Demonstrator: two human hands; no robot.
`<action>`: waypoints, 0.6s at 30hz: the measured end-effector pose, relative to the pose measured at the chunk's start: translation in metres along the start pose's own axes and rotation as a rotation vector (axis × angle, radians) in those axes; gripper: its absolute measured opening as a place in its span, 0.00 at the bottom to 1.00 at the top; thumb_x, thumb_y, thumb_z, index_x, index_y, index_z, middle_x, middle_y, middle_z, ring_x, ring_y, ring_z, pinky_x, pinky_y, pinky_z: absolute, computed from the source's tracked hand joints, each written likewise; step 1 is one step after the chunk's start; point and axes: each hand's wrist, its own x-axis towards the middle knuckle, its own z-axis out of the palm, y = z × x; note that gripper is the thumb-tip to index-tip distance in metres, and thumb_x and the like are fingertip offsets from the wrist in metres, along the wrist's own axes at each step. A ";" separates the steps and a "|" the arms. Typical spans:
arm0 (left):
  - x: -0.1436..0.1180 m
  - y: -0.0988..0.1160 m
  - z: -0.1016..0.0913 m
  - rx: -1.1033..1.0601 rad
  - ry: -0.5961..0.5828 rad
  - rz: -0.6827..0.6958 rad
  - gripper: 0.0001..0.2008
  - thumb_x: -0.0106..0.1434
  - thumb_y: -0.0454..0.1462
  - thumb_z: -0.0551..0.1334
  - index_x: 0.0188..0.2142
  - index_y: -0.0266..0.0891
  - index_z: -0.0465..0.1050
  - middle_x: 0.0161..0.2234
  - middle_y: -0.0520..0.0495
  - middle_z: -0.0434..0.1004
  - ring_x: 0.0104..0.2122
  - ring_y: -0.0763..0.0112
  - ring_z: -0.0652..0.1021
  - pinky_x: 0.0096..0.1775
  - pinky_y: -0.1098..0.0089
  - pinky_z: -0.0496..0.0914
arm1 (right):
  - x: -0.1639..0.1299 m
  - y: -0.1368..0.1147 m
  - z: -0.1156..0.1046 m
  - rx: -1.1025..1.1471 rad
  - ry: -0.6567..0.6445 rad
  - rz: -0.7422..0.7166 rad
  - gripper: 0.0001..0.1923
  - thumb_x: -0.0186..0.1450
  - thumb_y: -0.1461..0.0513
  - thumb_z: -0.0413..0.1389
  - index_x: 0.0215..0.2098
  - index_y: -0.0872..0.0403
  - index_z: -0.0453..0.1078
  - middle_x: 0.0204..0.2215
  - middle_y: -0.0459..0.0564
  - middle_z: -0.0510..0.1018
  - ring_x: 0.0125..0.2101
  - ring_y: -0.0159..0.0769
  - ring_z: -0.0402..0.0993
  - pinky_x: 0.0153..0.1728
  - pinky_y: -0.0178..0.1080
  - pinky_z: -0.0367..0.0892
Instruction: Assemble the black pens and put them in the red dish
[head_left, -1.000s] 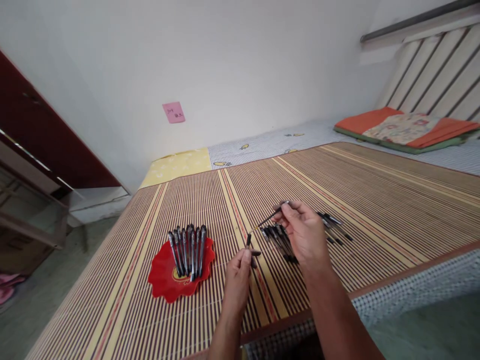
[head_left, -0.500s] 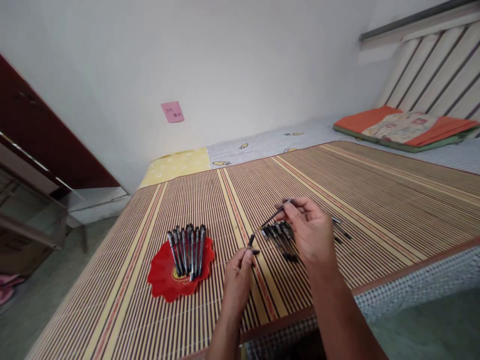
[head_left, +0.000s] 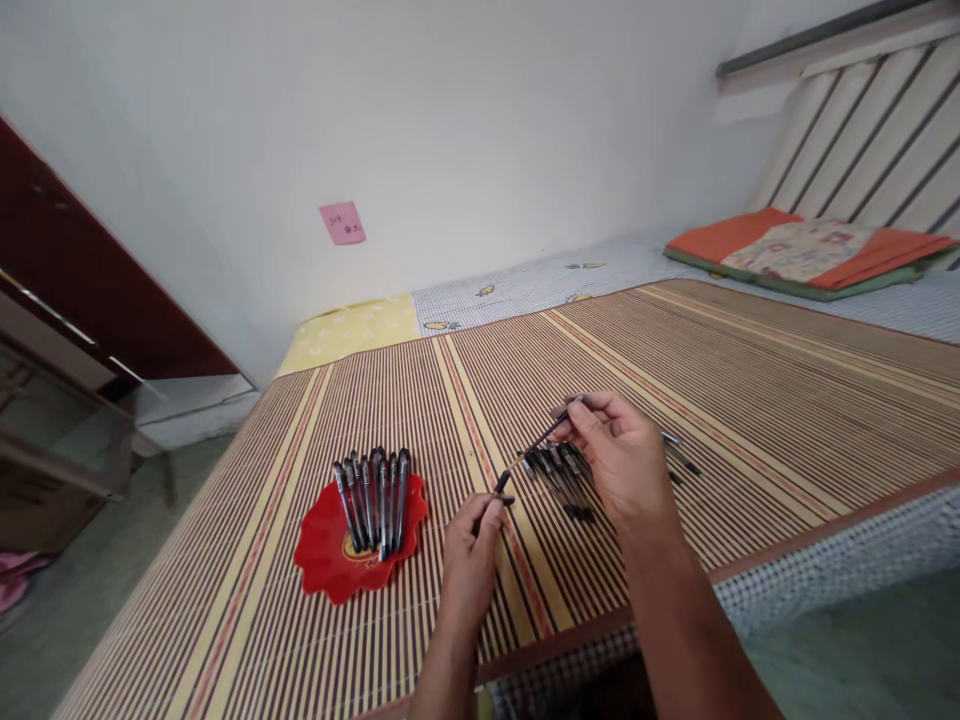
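My left hand (head_left: 475, 538) is closed on a black pen part (head_left: 502, 484), whose dark end points up and to the right. A thin dark pen refill (head_left: 549, 432) is pinched between the fingers of my right hand (head_left: 615, 440). It slants down so that its pale tip meets the end of the black part or lies right by it; I cannot tell if it is inside. Just beneath the right hand, several black pens (head_left: 559, 478) lie in a loose pile on the striped mat (head_left: 480, 400). Part of that pile is hidden by the hand.
To the left, a red scalloped plate (head_left: 322, 550) bears several pens (head_left: 379, 500) side by side. Thin refill-like sticks (head_left: 681, 458) lie right of my right hand. A folded orange and green cloth (head_left: 802, 250) rests at the far right, below a white slatted rail (head_left: 862, 140).
Both hands keep nearly the same pose, the refill still against or near the black part. The whole view has shifted very slightly.
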 end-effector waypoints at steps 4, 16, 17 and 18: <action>-0.002 0.003 0.000 -0.127 -0.075 -0.072 0.19 0.67 0.50 0.59 0.40 0.40 0.82 0.31 0.48 0.75 0.37 0.61 0.74 0.41 0.68 0.65 | -0.001 -0.002 -0.002 -0.004 -0.013 0.004 0.10 0.61 0.57 0.64 0.35 0.52 0.70 0.30 0.46 0.80 0.24 0.30 0.75 0.30 0.38 0.75; -0.004 0.002 -0.002 -0.202 -0.123 -0.148 0.21 0.64 0.54 0.61 0.38 0.40 0.81 0.29 0.50 0.69 0.30 0.67 0.67 0.36 0.70 0.62 | -0.003 -0.006 0.003 0.029 -0.001 -0.039 0.08 0.62 0.57 0.63 0.35 0.52 0.71 0.31 0.46 0.79 0.24 0.29 0.74 0.29 0.35 0.73; -0.004 0.002 -0.002 -0.202 -0.122 -0.145 0.21 0.64 0.54 0.61 0.38 0.40 0.81 0.29 0.50 0.69 0.30 0.67 0.67 0.36 0.70 0.62 | -0.003 -0.006 0.003 0.029 -0.011 -0.036 0.08 0.62 0.58 0.63 0.35 0.52 0.71 0.31 0.46 0.79 0.24 0.29 0.75 0.29 0.35 0.73; -0.004 0.001 -0.002 -0.204 -0.124 -0.143 0.21 0.64 0.54 0.61 0.37 0.40 0.81 0.29 0.50 0.69 0.30 0.67 0.67 0.36 0.70 0.62 | -0.003 -0.005 0.003 0.022 -0.020 -0.034 0.08 0.62 0.58 0.63 0.35 0.52 0.72 0.30 0.46 0.79 0.24 0.29 0.75 0.29 0.35 0.73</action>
